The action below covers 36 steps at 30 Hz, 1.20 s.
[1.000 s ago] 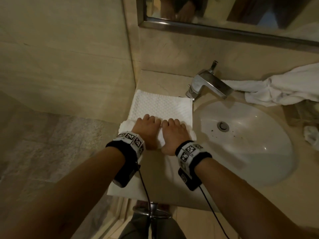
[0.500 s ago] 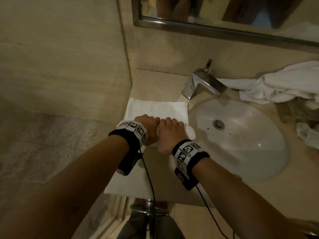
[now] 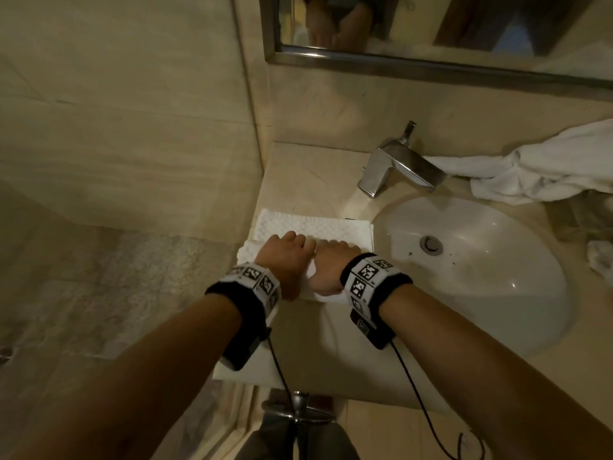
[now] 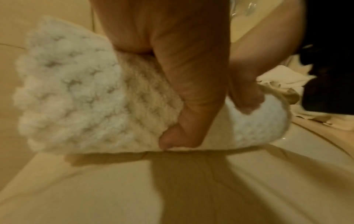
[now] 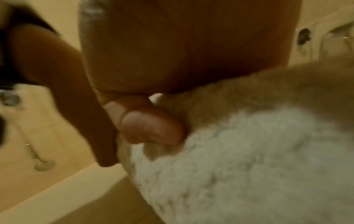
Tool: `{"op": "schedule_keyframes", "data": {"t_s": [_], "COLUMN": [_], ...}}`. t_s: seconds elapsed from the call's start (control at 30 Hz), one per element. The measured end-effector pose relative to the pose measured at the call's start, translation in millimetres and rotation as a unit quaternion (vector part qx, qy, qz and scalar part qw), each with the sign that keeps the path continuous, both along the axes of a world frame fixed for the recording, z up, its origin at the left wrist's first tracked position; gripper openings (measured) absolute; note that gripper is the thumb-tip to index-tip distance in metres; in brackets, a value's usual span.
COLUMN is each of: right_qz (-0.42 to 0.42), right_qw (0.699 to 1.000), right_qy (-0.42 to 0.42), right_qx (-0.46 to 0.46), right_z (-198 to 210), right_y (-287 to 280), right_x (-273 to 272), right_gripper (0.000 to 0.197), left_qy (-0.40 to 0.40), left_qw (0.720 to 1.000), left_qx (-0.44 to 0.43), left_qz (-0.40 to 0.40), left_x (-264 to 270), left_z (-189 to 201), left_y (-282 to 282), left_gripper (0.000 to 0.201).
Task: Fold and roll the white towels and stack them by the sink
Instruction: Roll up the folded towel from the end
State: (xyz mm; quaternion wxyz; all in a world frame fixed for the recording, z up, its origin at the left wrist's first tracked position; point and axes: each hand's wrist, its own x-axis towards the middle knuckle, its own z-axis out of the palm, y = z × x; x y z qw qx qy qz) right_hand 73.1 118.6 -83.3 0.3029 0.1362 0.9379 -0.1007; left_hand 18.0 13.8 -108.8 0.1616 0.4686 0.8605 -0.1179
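A white waffle-textured towel (image 3: 311,224) lies on the beige counter left of the sink, its near part wound into a roll (image 3: 247,252). Both hands sit side by side on top of the roll, fingers curled over its far side. My left hand (image 3: 285,257) grips the roll's left half; in the left wrist view its thumb (image 4: 191,106) presses the near side of the towel roll (image 4: 76,98). My right hand (image 3: 335,263) grips the right half, and its thumb (image 5: 151,127) digs into the towel (image 5: 249,159). A short flat strip of towel shows beyond the fingers.
The white sink basin (image 3: 481,293) is just right of the towel, with a chrome faucet (image 3: 398,171) behind it. Crumpled white towels (image 3: 530,174) lie at the back right. A tiled wall (image 3: 132,127) borders the counter's left side, and bare counter (image 3: 308,184) lies beyond the towel.
Both hands have pushed the roll away from me toward the back wall. The roll is thicker and the flat strip beyond it is shorter.
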Motion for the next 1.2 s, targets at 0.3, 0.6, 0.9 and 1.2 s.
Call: {"op": "schedule_keyframes", "data": {"t_s": [0.3, 0.6, 0.9, 1.2], "right_qz": [0.106, 0.028, 0.066, 0.044], "right_qw": [0.99, 0.999, 0.988, 0.993], "right_qy": [0.065, 0.041, 0.122, 0.088], "right_qx": [0.07, 0.005, 0.066, 0.069], "right_z": [-11.6, -8.5, -16.2, -10.8], "right_y": [-3.7, 1.2, 3.5, 5.0], "right_x": [19.5, 3.7, 18.8, 12.0], "right_gripper": [0.094, 0.072, 0.069, 0.084], "left_qy": [-0.083, 0.073, 0.014, -0.013], "left_qw": [0.992, 0.996, 0.999, 0.998], "left_qx": [-0.066, 0.043, 0.027, 0.016], "left_qz": [0.067, 0.015, 0.03, 0.058], "left_x": [-17.4, 13.0, -0.2, -8.3], "left_z": [1.0, -4.5, -1.4, 6.4], "left_y": [10.4, -6.6, -2.5, 3.9], "left_gripper": [0.091, 0.039, 0.067, 0.06]}}
